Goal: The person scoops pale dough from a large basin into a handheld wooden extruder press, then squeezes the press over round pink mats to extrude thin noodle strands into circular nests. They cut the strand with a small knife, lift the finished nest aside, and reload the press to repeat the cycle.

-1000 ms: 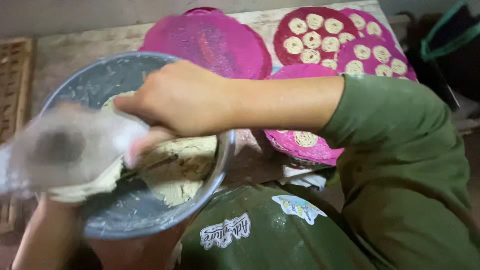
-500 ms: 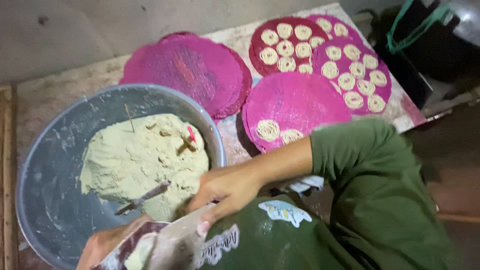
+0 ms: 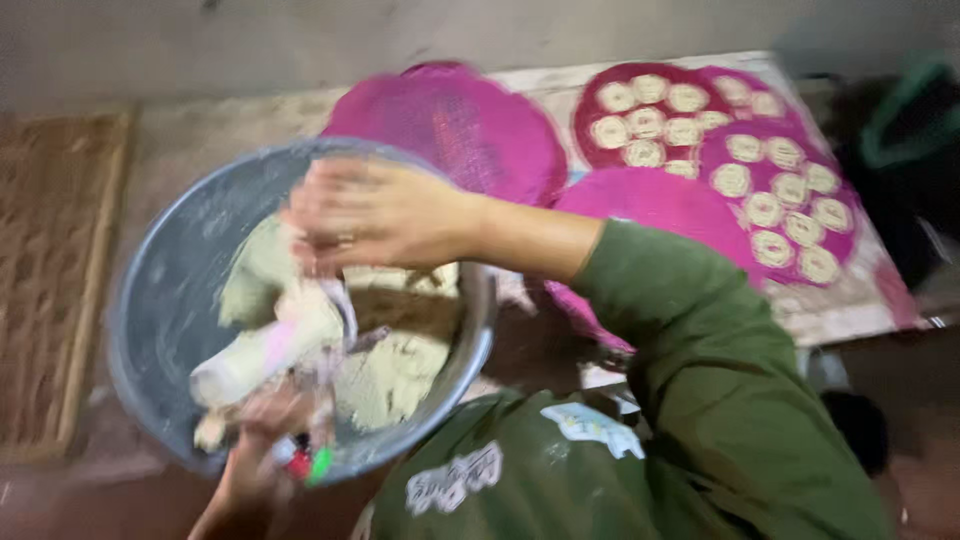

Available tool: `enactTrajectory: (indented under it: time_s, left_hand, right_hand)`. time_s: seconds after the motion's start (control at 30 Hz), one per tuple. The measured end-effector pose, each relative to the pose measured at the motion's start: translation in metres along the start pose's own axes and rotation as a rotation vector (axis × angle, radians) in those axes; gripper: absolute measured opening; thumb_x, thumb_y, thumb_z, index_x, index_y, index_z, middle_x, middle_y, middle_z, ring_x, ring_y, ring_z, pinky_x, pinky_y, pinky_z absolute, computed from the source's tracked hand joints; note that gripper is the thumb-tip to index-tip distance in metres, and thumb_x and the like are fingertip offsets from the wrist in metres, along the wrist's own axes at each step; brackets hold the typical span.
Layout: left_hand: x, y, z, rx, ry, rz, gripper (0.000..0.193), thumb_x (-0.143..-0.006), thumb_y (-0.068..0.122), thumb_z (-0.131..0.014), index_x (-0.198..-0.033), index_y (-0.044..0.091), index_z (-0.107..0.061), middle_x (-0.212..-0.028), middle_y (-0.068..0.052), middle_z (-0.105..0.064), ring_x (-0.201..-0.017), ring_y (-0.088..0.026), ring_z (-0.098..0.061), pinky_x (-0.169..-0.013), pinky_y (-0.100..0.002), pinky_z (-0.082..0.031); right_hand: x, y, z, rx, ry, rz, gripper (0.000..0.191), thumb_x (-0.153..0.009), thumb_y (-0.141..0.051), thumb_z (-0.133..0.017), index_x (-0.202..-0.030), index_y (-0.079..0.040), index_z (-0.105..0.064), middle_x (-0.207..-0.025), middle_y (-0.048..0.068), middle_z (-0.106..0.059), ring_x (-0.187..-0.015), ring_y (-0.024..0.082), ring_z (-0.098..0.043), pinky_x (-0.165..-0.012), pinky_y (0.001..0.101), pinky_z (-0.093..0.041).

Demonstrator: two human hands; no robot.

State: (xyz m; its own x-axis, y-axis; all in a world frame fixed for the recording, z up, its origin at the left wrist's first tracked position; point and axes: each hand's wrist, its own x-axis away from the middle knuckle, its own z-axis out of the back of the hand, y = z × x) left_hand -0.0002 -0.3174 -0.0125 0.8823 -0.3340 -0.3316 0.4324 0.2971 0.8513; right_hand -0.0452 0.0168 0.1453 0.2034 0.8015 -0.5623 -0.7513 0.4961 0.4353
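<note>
Your right hand (image 3: 375,215) hung over the bowl (image 3: 165,300), fingers spread fairly wide and pointing left, holding nothing that could be made out through the blur. Your left hand (image 3: 265,440) sat at the bowl's near rim, closed around a pale piping bag (image 3: 265,350) that lay tilted over the dough (image 3: 385,375); whether the bag touched the dough could not be told. The dough filled the bowl's middle and right side. The bowl stood at the left end of the board (image 3: 850,300). Beside it, toward the far edge, lay a bare pink mat (image 3: 450,125); the mats at the right end carried coiled dough rounds (image 3: 765,210).
</note>
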Motion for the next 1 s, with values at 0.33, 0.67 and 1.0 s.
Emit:
enactTrajectory:
  time_s: [0.33, 0.67, 1.0]
  left_hand:
    - [-0.007, -0.013, 0.041, 0.038, 0.553, 0.007, 0.039, -0.093, 0.008, -0.069, -0.131, 0.010, -0.060, -0.104, -0.004, -0.071, -0.091, -0.015, -0.069, -0.082, -0.029, -0.056]
    - [-0.008, -0.004, 0.026, 0.054, 0.527, -0.048, 0.033, -0.095, 0.001, -0.070, -0.127, 0.003, -0.061, -0.106, -0.006, -0.069, -0.094, -0.015, -0.066, -0.085, -0.030, -0.054]
    - [-0.011, -0.009, 0.025, 0.156, 0.524, 0.009, 0.053, -0.090, 0.001, -0.074, -0.138, 0.003, -0.054, -0.105, -0.002, -0.067, -0.095, -0.011, -0.063, -0.085, -0.027, -0.052]
  right_hand:
    - [0.009, -0.109, -0.143, -0.212, -0.657, -0.207, 0.021, -0.082, -0.015, -0.065, -0.099, -0.005, -0.071, -0.097, 0.011, -0.065, -0.088, 0.028, -0.067, -0.071, 0.0410, -0.053]
    - [-0.016, -0.104, -0.229, -0.589, -1.171, -0.463, 0.027, -0.100, -0.023, -0.055, -0.119, -0.006, -0.063, -0.119, 0.017, -0.066, -0.107, 0.032, -0.067, -0.087, 0.0447, -0.054]
    - [-0.037, -0.105, -0.211, -0.032, -1.186, 0.327, 0.016, -0.096, -0.009, -0.061, -0.102, -0.001, -0.075, -0.102, 0.012, -0.073, -0.098, 0.028, -0.072, -0.078, 0.0438, -0.061]
